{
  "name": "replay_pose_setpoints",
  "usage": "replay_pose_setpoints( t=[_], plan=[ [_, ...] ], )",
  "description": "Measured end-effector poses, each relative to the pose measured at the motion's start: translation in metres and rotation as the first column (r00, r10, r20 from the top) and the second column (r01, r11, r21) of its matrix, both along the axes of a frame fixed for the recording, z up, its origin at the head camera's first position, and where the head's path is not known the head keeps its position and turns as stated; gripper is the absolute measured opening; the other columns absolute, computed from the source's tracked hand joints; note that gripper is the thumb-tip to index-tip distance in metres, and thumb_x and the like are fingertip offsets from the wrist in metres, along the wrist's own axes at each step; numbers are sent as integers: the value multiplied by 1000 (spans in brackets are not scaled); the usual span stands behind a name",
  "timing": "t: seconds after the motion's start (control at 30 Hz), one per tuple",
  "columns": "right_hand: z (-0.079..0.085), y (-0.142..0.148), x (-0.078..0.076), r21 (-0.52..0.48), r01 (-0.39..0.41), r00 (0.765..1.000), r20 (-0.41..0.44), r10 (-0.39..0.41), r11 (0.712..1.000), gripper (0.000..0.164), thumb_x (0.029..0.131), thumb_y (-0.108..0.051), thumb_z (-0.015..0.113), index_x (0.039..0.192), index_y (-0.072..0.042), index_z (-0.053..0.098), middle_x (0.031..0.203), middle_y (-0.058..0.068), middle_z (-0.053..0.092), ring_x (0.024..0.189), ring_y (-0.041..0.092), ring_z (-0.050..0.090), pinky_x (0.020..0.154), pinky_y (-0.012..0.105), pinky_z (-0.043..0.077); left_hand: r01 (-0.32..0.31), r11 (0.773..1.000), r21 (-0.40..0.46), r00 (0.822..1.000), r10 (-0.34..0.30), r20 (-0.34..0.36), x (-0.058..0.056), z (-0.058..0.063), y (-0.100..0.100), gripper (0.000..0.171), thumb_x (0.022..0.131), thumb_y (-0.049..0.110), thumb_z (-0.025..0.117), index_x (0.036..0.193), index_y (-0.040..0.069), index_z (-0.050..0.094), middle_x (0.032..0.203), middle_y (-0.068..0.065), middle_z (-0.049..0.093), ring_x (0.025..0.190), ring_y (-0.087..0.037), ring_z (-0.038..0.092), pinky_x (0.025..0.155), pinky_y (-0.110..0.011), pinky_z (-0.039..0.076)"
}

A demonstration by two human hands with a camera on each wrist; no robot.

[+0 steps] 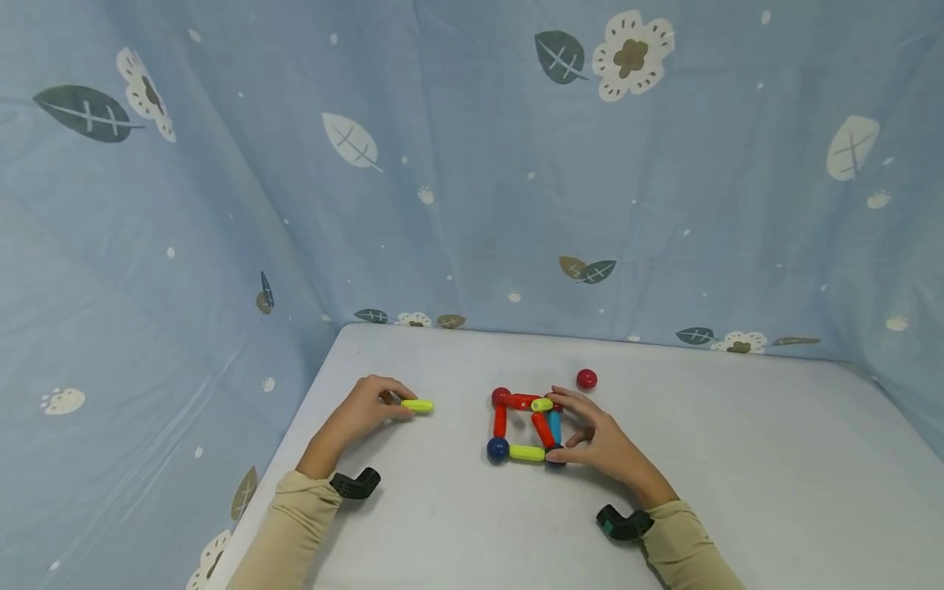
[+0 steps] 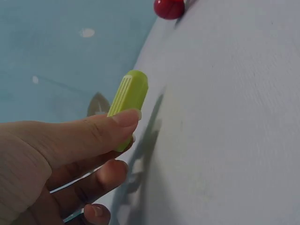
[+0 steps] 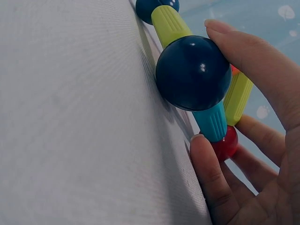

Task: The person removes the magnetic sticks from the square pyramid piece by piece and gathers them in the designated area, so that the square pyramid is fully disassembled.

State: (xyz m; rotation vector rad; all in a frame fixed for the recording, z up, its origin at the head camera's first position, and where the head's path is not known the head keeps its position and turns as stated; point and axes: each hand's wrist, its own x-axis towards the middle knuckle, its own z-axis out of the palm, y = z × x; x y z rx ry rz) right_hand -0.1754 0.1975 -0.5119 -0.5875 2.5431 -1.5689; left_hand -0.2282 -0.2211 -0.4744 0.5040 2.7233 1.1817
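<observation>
My left hand (image 1: 371, 407) pinches a yellow-green magnetic building rod (image 2: 129, 96) between thumb and fingers, raised over the table left of a frame of rods and balls. My right hand (image 1: 603, 438) grips the frame's right side. Its thumb lies on a dark blue ball (image 3: 194, 72), and its fingers are around a red ball (image 3: 227, 144); a light blue rod (image 3: 211, 121) joins these balls. Another yellow-green rod (image 1: 527, 453) runs along the near side to a second dark blue ball (image 1: 497, 449). Inside the square slants a red rod (image 1: 542, 429), partly covering the light blue one.
Beyond the frame lies a loose red ball (image 1: 587, 378). The white table (image 1: 442, 524) meets a blue patterned curtain (image 1: 472, 205) at the back and left. A black wrist device (image 1: 357, 483) is strapped to the left wrist, another (image 1: 623, 523) to the right.
</observation>
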Motion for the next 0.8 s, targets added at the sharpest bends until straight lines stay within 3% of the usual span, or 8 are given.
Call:
replay_pose_setpoints(
  t=[0.27,0.57,0.8],
  plan=[
    [0,0,0,8,3,1000,-4,-3,1000,81,80,-26,90,151,-18,52,165,15,37,127,35,51,75,26,61,-2,1000,24,999,3,-35,-2,-7,-7,25,80,9,87,104,8,81,98,-9,75,79,-11,61,71,-25,49],
    [0,0,-2,5,4,1000,2,-4,1000,81,80,-26,91,151,-18,52,165,14,37,135,40,46,76,26,61,4,999,44,1000,-4,-1,-4,-10,-9,24,82,12,86,106,8,81,95,-7,73,74,-12,54,68,-23,46],
    [-1,0,-1,13,8,1000,5,-8,1000,83,79,-27,91,151,-19,52,165,12,37,134,37,47,76,26,61,-4,998,60,1000,3,9,-4,-13,-10,24,82,11,86,106,7,80,94,-9,73,74,-9,53,67,-22,45]
  ],
)
